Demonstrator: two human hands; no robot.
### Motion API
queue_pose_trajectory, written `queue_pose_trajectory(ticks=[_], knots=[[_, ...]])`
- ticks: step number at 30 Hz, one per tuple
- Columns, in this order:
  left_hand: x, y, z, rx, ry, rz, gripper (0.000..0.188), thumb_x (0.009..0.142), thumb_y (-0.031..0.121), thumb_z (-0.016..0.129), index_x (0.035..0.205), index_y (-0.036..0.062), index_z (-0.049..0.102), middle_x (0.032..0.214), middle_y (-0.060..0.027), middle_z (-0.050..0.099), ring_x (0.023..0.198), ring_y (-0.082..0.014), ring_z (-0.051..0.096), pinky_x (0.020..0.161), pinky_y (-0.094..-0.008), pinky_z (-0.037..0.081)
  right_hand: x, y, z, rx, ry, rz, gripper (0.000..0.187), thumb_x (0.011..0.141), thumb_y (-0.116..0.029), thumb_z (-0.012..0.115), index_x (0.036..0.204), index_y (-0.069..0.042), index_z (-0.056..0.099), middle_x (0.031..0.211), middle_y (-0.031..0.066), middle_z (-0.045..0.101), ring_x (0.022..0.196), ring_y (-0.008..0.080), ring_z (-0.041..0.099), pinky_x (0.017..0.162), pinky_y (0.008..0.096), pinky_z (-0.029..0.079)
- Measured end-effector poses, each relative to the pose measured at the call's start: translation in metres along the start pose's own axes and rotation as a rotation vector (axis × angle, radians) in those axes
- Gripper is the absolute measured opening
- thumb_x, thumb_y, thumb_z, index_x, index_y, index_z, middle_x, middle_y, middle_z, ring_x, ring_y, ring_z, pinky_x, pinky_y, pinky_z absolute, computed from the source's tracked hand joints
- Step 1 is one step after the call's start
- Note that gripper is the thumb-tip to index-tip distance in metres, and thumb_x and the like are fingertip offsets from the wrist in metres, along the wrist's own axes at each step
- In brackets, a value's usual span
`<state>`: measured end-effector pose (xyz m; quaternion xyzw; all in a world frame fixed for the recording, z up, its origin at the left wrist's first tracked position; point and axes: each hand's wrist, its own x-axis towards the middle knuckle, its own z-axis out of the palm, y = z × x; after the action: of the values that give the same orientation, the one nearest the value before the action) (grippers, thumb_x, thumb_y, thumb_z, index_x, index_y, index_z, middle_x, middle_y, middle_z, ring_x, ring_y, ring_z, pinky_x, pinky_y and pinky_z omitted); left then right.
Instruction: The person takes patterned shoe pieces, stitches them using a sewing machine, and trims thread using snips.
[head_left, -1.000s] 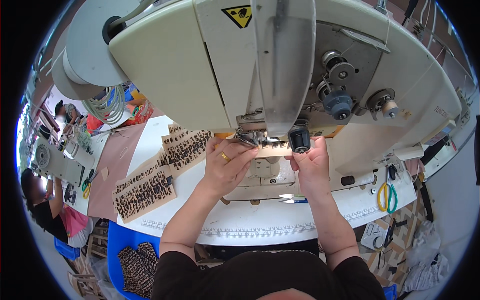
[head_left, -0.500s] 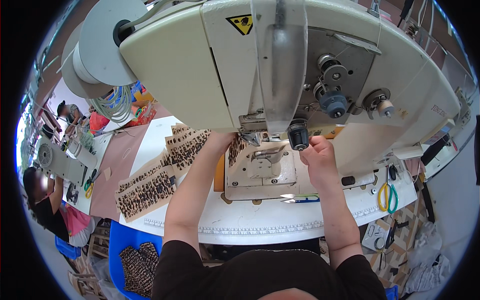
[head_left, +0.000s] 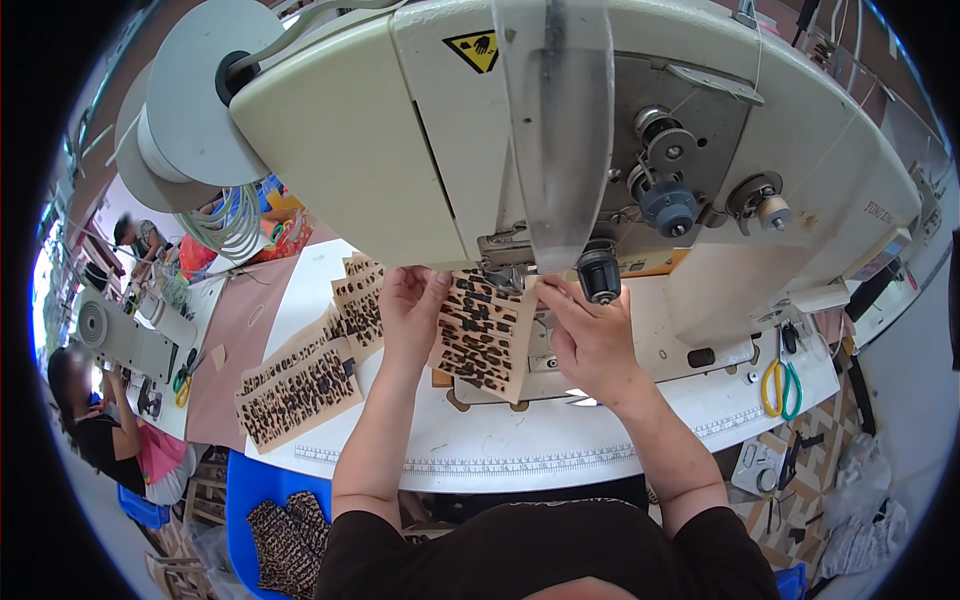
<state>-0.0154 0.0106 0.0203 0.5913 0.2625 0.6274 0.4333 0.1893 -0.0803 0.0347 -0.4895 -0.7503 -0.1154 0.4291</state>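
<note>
A tan fabric piece with dark leopard-like spots (head_left: 482, 345) hangs between my hands, below the needle area of a cream sewing machine (head_left: 330, 170). My left hand (head_left: 410, 312) pinches its left upper edge between thumb and fingers. At the right upper corner, my right hand (head_left: 590, 335) grips the fabric's plain margin, with the index finger and thumb close to the presser foot. The piece covers part of the machine's bed plate. More spotted fabric pieces (head_left: 300, 392) lie overlapped on the white table, left of my left forearm.
Thread snips (head_left: 583, 401) lie partly hidden by my right forearm. Yellow-and-green-handled scissors (head_left: 780, 388) rest at the table's right. A measuring tape strip (head_left: 480, 464) runs along the front edge. A blue bin (head_left: 242, 520) holds spotted cloth. Another person (head_left: 110, 410) sits at the left.
The spotted fabric has come out from behind my left hand toward me and now spreads between both hands. My right hand moved left from the machine onto its edge.
</note>
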Motion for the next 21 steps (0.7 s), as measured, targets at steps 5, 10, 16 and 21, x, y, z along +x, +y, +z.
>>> queue_pose_trajectory(ticks=[5, 10, 16, 21], knots=[[0.034, 0.022, -0.003, 0.633, -0.136, 0.100, 0.021, 0.080, 0.011, 0.059, 0.099, 0.0022, 0.055, 0.090, -0.0070, 0.059, 0.085, -0.0157, 0.056, 0.070, -0.0281, 0.046, 0.003, 0.005, 0.003, -0.024, -0.010, -0.018, 0.042, 0.066, 0.003, 0.048, 0.105, -0.009, 0.056, 0.103, 0.0024, 0.059, 0.084, 0.0175, 0.054, 0.080, 0.0368, 0.029], [0.059, 0.050, 0.019, 0.936, -0.437, -0.136, 0.018, 0.075, 0.009, 0.060, 0.088, -0.0035, 0.058, 0.086, -0.0065, 0.060, 0.082, -0.0149, 0.055, 0.071, -0.0290, 0.044, 0.004, 0.009, 0.001, 0.235, 0.162, -0.026, 0.033, 0.069, 0.003, 0.048, 0.100, -0.007, 0.056, 0.087, 0.0056, 0.057, 0.080, 0.0241, 0.051, 0.074, 0.0351, 0.034], [0.021, 0.035, -0.006, 0.226, -0.356, -0.411, 0.021, 0.077, 0.004, 0.061, 0.097, 0.0006, 0.057, 0.095, -0.0075, 0.060, 0.087, -0.0151, 0.057, 0.074, -0.0283, 0.047, 0.007, 0.001, -0.020, 0.009, 0.200, 0.024, 0.017, 0.074, -0.011, 0.058, 0.090, -0.010, 0.052, 0.076, 0.0040, 0.051, 0.071, 0.0225, 0.047, 0.064, 0.0355, 0.033], [-0.036, 0.030, 0.015, -0.104, -0.099, -0.406, 0.021, 0.079, -0.002, 0.055, 0.099, -0.0017, 0.052, 0.093, -0.0112, 0.061, 0.083, -0.0165, 0.060, 0.076, -0.0273, 0.049, -0.012, -0.009, -0.040, 0.034, -0.035, -0.031, 0.049, 0.064, -0.034, 0.070, 0.104, -0.012, 0.052, 0.092, 0.0043, 0.049, 0.085, 0.0230, 0.045, 0.070, 0.0350, 0.033]])
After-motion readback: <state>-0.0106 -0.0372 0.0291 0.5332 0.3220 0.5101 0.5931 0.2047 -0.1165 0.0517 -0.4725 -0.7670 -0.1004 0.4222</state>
